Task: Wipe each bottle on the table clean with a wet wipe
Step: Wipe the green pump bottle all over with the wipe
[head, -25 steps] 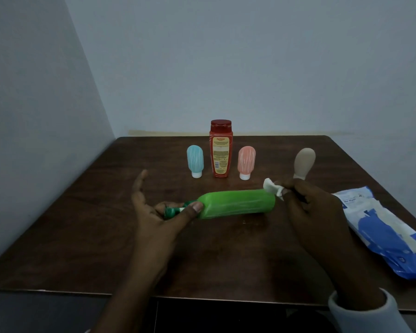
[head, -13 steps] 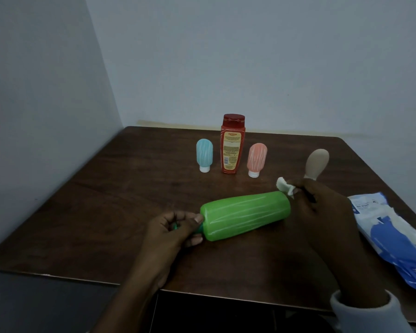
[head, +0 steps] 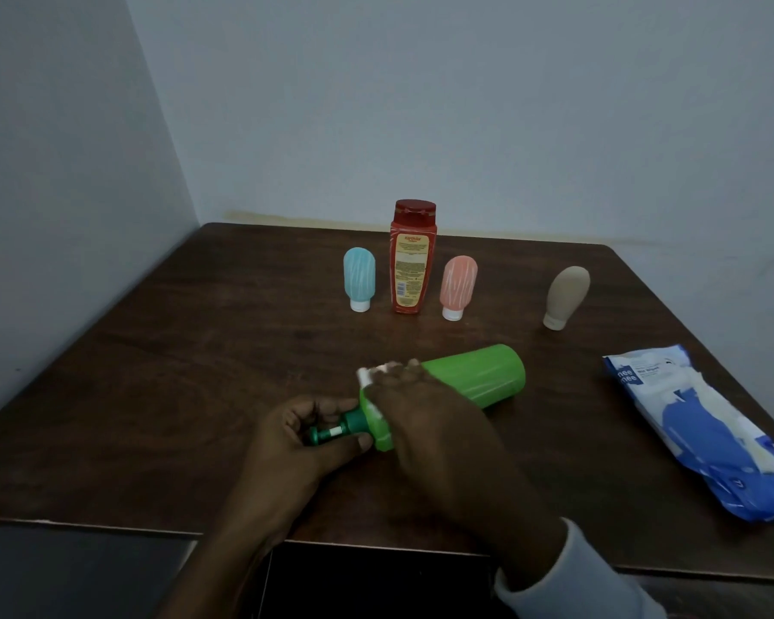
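A big green bottle [head: 479, 373] lies on its side near the middle of the dark wooden table [head: 162, 373]. My left hand [head: 305, 440] grips its dark green pump neck at the left end. My right hand [head: 425, 413] lies over the bottle's shoulder and presses a white wet wipe [head: 369, 375] against it. Further back stand a tall red bottle [head: 412, 261], a small blue bottle [head: 359, 279], a small pink bottle [head: 457, 285] and a beige bottle [head: 566, 297].
A blue and white wet wipe pack [head: 707, 431] lies flat at the table's right edge. Pale walls close in behind and to the left of the table. The near table edge runs just below my wrists.
My right hand has slid with the wipe from the bottle's base at the right to its shoulder at the left. My left hand still holds the pump neck.
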### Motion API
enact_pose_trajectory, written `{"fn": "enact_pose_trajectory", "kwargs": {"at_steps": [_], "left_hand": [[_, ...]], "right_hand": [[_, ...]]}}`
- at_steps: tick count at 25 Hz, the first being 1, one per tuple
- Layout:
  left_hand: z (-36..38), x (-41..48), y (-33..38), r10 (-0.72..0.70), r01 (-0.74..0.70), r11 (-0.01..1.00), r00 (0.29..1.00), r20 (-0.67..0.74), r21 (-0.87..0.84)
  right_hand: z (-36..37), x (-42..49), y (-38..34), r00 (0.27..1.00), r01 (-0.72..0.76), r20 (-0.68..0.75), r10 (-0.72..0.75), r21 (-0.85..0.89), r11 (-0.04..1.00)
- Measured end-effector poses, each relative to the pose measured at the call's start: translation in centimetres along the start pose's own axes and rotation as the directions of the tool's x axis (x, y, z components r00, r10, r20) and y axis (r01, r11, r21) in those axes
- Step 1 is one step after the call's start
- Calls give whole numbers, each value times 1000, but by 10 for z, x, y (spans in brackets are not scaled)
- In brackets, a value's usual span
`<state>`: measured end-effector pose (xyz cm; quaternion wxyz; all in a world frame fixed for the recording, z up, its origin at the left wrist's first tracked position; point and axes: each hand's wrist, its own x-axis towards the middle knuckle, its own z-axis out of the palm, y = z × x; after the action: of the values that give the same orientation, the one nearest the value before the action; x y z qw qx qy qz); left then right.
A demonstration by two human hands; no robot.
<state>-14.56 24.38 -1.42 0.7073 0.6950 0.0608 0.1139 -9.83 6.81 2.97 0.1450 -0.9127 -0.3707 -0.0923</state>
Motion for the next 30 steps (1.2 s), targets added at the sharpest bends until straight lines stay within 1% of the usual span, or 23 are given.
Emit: {"fn": "enact_pose_trajectory", "kwargs": {"at_steps": [1, 2, 3, 4, 6, 7, 8, 9, 10, 11, 12, 14, 16, 17, 18, 19, 21, 22, 24, 25, 27, 30], "left_hand": [[0, 0, -1, 7, -7, 1000, 1000, 7, 3], [0, 0, -1, 12, -13, 1000, 1000, 8, 7], [0, 0, -2, 14, -14, 1000, 1000, 8, 8], [-1, 1, -3, 19, -19, 1000, 1000, 12, 4], [-1, 2, -3, 27, -27, 1000, 999, 24, -4], [-1, 2, -3, 27, -27, 1000, 999, 29, -9], [-1, 2, -2, 30, -30, 1000, 999, 32, -10], [0, 3, -2, 32, -32, 999, 999, 30, -9], [0, 3, -2, 34, -34, 999, 999, 27, -4], [0, 3, -2, 32, -32, 999, 999, 24, -1], [1, 3, -3, 33, -33, 999, 999, 23, 0], [1, 3, -4, 34, -34, 999, 999, 24, 4], [1, 2, -4, 43, -43, 999, 999, 28, 9], [1, 2, -4, 43, -43, 999, 999, 24, 9], [1, 2, -5, 40, -41, 999, 999, 23, 10], [1, 2, -5, 33, -34, 999, 999, 24, 14], [2, 2, -4, 29, -30, 999, 999, 37, 14], [2, 2, -4, 35, -35, 999, 999, 41, 12], [2, 2, -3, 44, -45, 999, 998, 40, 10], [3, 2, -2, 45, -46, 999, 998, 39, 9], [3, 2, -1, 42, -43, 999, 998, 40, 9], [3, 2, -1, 51, -51, 999, 998, 38, 7]], "right_hand": [[3, 0, 0, 999, 52, 7, -51, -16, 999], [-1, 1, 8, 999, 40, 12, -39, -20, 999], [-9, 2, 21, 998, -42, 50, 44, -30, 999], [-19, 2, 39, 984, -168, 52, 169, -30, 985], [-39, -2, 78, 910, -405, 47, 412, -109, 908], [-49, -4, 92, 874, -476, 32, 485, -144, 867], [-56, -5, 98, 856, -508, -4, 516, -182, 842], [-57, -3, 96, 856, -510, -37, 515, -214, 833], [-55, -1, 88, 862, -499, -28, 506, -221, 838], [-47, 1, 74, 881, -465, -4, 473, -186, 865], [-39, 4, 56, 914, -399, 28, 405, -133, 907], [-19, 9, 16, 974, -209, 79, 212, -43, 977], [-13, 13, -16, 993, -53, 107, 58, -48, 997], [-18, 16, -15, 990, -36, 134, 40, -36, 999], [-24, 18, -4, 980, -81, 179, 87, -40, 996], [-30, 17, 14, 964, -164, 203, 171, -54, 985], [-46, 9, 57, 938, -321, 97, 333, -122, 939], [-53, 2, 77, 912, -398, 29, 409, -176, 900], [-62, -5, 95, 862, -497, -10, 507, -214, 841], [-61, -5, 94, 854, -509, -6, 520, -212, 834], [-53, 0, 77, 877, -472, 1, 481, -183, 862], [-27, 7, 26, 956, -288, 39, 289, -33, 957]]}}
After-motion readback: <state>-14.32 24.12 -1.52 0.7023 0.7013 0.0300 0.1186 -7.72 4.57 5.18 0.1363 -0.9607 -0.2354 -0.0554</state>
